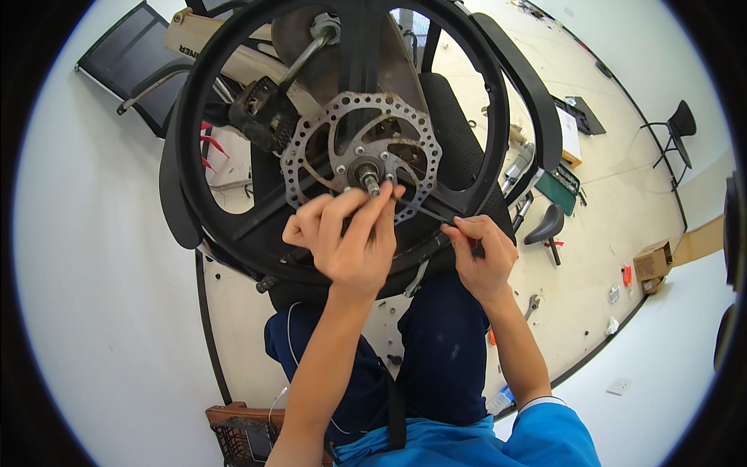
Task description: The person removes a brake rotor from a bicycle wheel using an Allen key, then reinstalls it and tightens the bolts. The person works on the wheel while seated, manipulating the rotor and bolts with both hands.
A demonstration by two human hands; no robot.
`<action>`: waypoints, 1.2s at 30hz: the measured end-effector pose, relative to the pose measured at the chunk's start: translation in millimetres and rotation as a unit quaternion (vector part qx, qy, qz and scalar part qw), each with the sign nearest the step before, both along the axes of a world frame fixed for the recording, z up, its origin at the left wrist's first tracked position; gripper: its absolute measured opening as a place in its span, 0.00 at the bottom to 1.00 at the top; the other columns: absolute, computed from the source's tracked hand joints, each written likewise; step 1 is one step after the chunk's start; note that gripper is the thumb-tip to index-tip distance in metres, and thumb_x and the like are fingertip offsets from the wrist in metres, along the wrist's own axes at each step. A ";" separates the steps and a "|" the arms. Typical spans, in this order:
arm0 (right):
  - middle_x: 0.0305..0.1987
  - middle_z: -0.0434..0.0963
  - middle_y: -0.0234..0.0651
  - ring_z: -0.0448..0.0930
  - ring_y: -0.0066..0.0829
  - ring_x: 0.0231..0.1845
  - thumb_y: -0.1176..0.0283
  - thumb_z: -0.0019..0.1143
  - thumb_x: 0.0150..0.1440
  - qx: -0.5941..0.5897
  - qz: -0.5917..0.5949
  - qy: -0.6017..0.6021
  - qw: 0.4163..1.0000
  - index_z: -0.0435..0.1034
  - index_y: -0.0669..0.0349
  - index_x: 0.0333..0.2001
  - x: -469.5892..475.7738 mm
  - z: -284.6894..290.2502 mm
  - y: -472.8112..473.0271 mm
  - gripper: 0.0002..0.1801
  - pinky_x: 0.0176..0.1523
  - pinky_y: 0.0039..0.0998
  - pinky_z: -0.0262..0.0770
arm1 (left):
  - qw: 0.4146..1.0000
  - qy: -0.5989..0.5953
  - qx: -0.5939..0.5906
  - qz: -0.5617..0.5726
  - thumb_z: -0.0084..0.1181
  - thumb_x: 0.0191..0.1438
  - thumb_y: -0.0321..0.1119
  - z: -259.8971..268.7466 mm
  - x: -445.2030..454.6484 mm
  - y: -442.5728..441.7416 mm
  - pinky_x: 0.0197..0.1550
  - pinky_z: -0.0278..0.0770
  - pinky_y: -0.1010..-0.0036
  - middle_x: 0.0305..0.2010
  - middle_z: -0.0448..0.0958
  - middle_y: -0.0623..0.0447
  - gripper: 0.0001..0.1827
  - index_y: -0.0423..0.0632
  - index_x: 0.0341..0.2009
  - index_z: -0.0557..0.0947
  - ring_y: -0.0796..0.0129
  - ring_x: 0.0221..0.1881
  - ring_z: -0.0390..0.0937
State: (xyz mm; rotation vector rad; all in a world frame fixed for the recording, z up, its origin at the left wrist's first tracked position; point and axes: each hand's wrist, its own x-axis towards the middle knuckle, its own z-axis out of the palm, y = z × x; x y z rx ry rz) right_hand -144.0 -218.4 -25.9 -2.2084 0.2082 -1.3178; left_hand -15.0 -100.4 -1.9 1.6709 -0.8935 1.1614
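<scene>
A black cast-spoke wheel [493, 140] lies before me with a drilled brake disc rotor [295, 166] on its hub. The threaded axle end [369, 180] sticks up from the middle, ringed by several rotor bolts [359, 150]. My right hand [484, 251] pinches the outer end of a thin dark tool, apparently a hex key [426, 211]. Beside the axle, my left hand [353, 239] has its fingertips around the tool's inner end, close to a rotor bolt. Those fingers hide the tip, so its seating in the bolt cannot be seen.
Under the wheel is a black office chair [446, 111]. A bicycle pedal [265, 114] and crank project at its upper left. On the floor to the right lie a saddle [545, 227], a green tool case [557, 190] and an adjustable wrench [532, 305]. A cardboard box [652, 261] stands farther right.
</scene>
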 end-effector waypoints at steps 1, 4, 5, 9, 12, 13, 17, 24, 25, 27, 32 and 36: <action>0.26 0.78 0.41 0.78 0.27 0.23 0.85 0.67 0.46 0.002 0.001 -0.010 1.000 0.72 0.70 0.31 0.1 -0.5 0.1 0.09 0.25 0.22 0.73 | 1.000 -0.006 0.002 0.007 0.75 0.35 0.29 -0.3 2.4 -4.6 0.45 0.55 0.72 0.30 0.74 0.64 0.14 0.50 0.32 0.89 0.69 0.37 0.67; 0.26 0.77 0.41 0.78 0.27 0.23 0.85 0.67 0.46 0.001 0.003 -0.031 1.000 0.72 0.70 0.31 4.6 -0.4 2.2 0.10 0.26 0.22 0.74 | 1.000 -0.004 -0.007 0.019 0.75 0.35 0.30 -6.0 3.0 -6.7 0.45 0.54 0.72 0.28 0.72 0.64 0.15 0.51 0.32 0.89 0.70 0.35 0.66; 0.26 0.77 0.41 0.78 0.28 0.23 0.85 0.67 0.46 -0.003 0.003 -0.031 0.999 0.72 0.70 0.31 6.7 0.4 3.7 0.10 0.26 0.22 0.74 | 1.000 -0.004 -0.008 0.025 0.75 0.35 0.30 -7.1 4.3 -6.1 0.45 0.53 0.72 0.28 0.71 0.64 0.14 0.51 0.32 0.89 0.71 0.35 0.65; 0.25 0.77 0.40 0.78 0.28 0.23 0.85 0.68 0.46 -0.008 -0.003 -0.042 0.999 0.72 0.70 0.30 9.7 -2.8 2.2 0.10 0.25 0.21 0.73 | 0.999 0.010 -0.018 0.031 0.75 0.37 0.36 -5.9 6.2 -13.3 0.44 0.49 0.69 0.24 0.72 0.70 0.11 0.56 0.29 0.89 0.73 0.32 0.64; 0.25 0.77 0.40 0.78 0.29 0.23 0.85 0.68 0.46 0.014 -0.002 -0.034 0.999 0.72 0.70 0.30 9.6 -3.0 5.0 0.09 0.25 0.21 0.73 | 0.999 0.012 -0.001 0.040 0.75 0.36 0.36 -4.8 4.5 -12.5 0.43 0.48 0.69 0.22 0.72 0.71 0.11 0.56 0.29 0.89 0.73 0.31 0.64; 0.25 0.77 0.40 0.78 0.29 0.23 0.85 0.68 0.46 0.021 0.004 -0.025 0.999 0.71 0.70 0.29 9.5 -3.9 5.7 0.10 0.25 0.21 0.73 | 0.999 0.013 -0.001 0.037 0.75 0.36 0.36 -4.9 4.6 -11.4 0.43 0.48 0.69 0.22 0.73 0.71 0.11 0.56 0.29 0.89 0.73 0.31 0.64; 0.25 0.77 0.40 0.78 0.29 0.23 0.85 0.68 0.46 0.055 0.031 0.024 0.998 0.71 0.69 0.28 6.2 -6.2 16.9 0.10 0.26 0.22 0.74 | 1.000 0.020 -0.001 0.019 0.74 0.36 0.35 -5.3 4.4 -10.6 0.43 0.48 0.68 0.22 0.74 0.71 0.12 0.56 0.30 0.89 0.73 0.31 0.64; 0.25 0.78 0.34 0.76 0.21 0.23 0.83 0.67 0.47 0.019 0.014 0.055 0.998 0.75 0.68 0.30 5.7 9.6 -10.3 0.07 0.26 0.18 0.69 | 1.000 0.023 0.005 0.010 0.73 0.38 0.33 0.3 5.5 -9.9 0.42 0.48 0.69 0.20 0.73 0.70 0.09 0.56 0.29 0.89 0.72 0.30 0.63; 0.25 0.79 0.35 0.77 0.21 0.24 0.83 0.68 0.46 0.012 0.003 0.066 0.998 0.75 0.67 0.30 3.2 18.7 -21.1 0.07 0.26 0.19 0.69 | 1.000 0.020 0.001 0.007 0.73 0.38 0.33 0.0 5.2 -12.9 0.42 0.48 0.69 0.20 0.73 0.69 0.09 0.56 0.28 0.89 0.72 0.30 0.63; 0.27 0.80 0.36 0.78 0.22 0.24 0.82 0.68 0.45 -0.021 0.077 0.103 0.991 0.75 0.67 0.28 4.5 33.8 -37.2 0.07 0.26 0.20 0.70 | 1.000 0.015 0.002 0.013 0.72 0.38 0.33 -0.2 6.6 -11.0 0.41 0.48 0.68 0.19 0.72 0.69 0.08 0.56 0.28 0.89 0.72 0.29 0.63; 0.24 0.78 0.37 0.76 0.20 0.22 0.79 0.69 0.47 0.062 0.071 0.153 0.984 0.71 0.69 0.24 6.0 27.2 -22.2 0.10 0.26 0.20 0.69 | 1.000 0.013 0.001 0.020 0.72 0.38 0.34 -0.1 6.2 -12.0 0.41 0.48 0.68 0.18 0.71 0.69 0.07 0.56 0.26 0.88 0.72 0.29 0.63; 0.22 0.78 0.31 0.72 0.09 0.22 0.79 0.65 0.53 0.211 0.009 0.078 0.974 0.74 0.69 0.30 6.9 -3.4 9.6 0.06 0.26 0.14 0.66 | 1.000 0.023 -0.002 0.014 0.73 0.38 0.33 -0.2 5.8 -12.4 0.41 0.47 0.68 0.18 0.72 0.69 0.07 0.57 0.26 0.88 0.73 0.29 0.63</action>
